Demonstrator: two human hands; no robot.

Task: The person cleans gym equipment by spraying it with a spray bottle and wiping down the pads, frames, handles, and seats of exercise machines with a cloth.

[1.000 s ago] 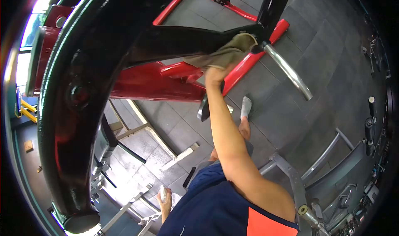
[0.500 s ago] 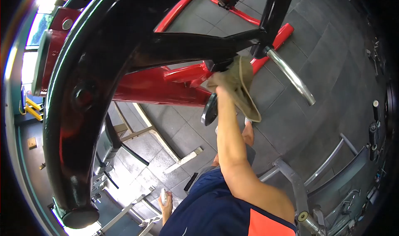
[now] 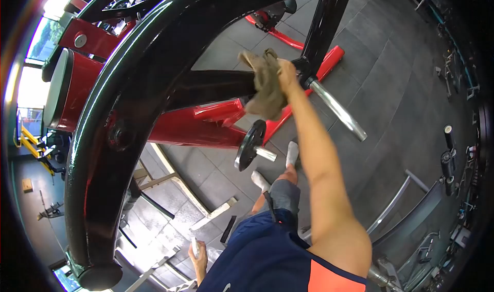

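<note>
My right hand (image 3: 286, 76) is closed on a bunched olive-brown cloth (image 3: 268, 86). The cloth lies against the black crossbar (image 3: 218, 92) of a gym machine, close to where it meets an upright post. Just beside that hand, a chrome weight peg (image 3: 339, 109) sticks out. Low at the left of my body, my left hand (image 3: 199, 261) grips what looks like a spray bottle (image 3: 195, 247) with a white head; its lower part is mostly hidden. Below the cloth is a black round plate (image 3: 250, 145) with a short metal peg.
A thick curved black frame arm (image 3: 98, 163) arches close on my left. Red base beams (image 3: 198, 129) run underneath, near my feet in white socks (image 3: 261, 181). A grey padded machine (image 3: 417, 215) stands at the right, and a pale metal frame (image 3: 216, 214) stands on the tiled floor.
My right hand has moved the cloth up along the crossbar; the cloth, hanging wide before, is now bunched. The view has shifted slightly. My left hand keeps its hold.
</note>
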